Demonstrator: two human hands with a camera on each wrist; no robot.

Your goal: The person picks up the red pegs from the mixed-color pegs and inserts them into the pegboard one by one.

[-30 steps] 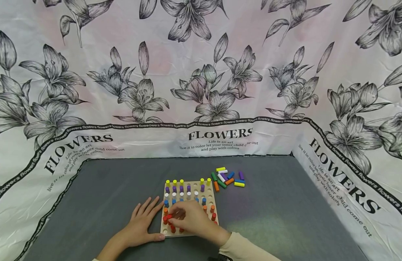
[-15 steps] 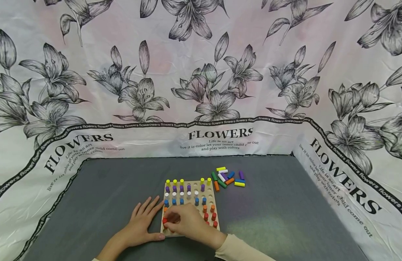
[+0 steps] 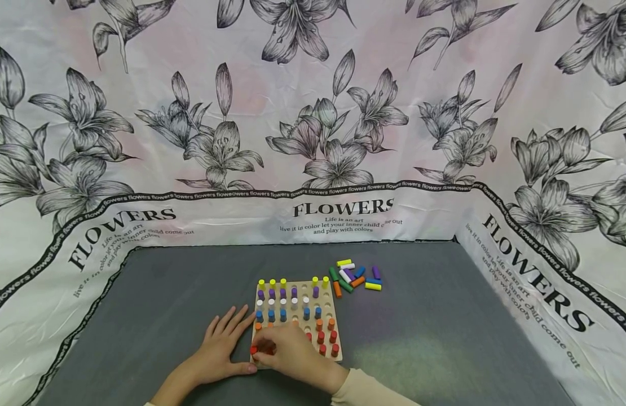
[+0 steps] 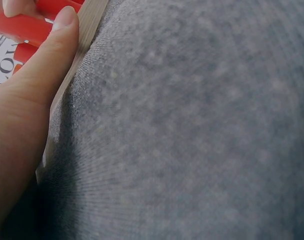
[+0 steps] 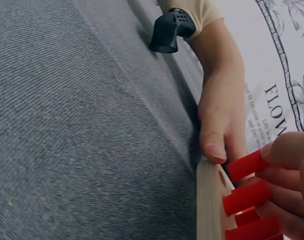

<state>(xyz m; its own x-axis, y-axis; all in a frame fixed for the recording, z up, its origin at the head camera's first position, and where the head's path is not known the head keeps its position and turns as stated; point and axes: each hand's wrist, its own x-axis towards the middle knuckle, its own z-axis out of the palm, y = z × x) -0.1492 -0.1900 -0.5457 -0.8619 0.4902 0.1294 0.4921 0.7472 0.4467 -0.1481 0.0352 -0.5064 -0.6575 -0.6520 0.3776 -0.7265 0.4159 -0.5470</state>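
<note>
A wooden pegboard [image 3: 327, 299] holds rows of yellow, purple, white, blue, orange and red pegs. Thumb and index finger of my right hand [image 3: 292, 352] pinch a red peg [image 5: 248, 165] above the board's near left corner. In the right wrist view that peg is tilted, with its lower end close to a bare hole. My left hand [image 3: 219, 351] lies with fingers spread on the table left of the board, thumb touching the corner. The left wrist view shows its thumb [image 4: 52, 60] along the board's edge [image 4: 89, 25]. My right hand hides part of the red and orange rows.
Loose pegs [image 3: 348, 276] in several colours lie in a pile off the board's far right corner. A grey cloth [image 3: 419, 327] covers the table. Flower-printed curtain [image 3: 343, 220] stands behind and along both sides.
My right hand has moved left and toward the board's near left corner, carrying the red peg. More red pegs on the right side are uncovered. My left hand has stayed put.
</note>
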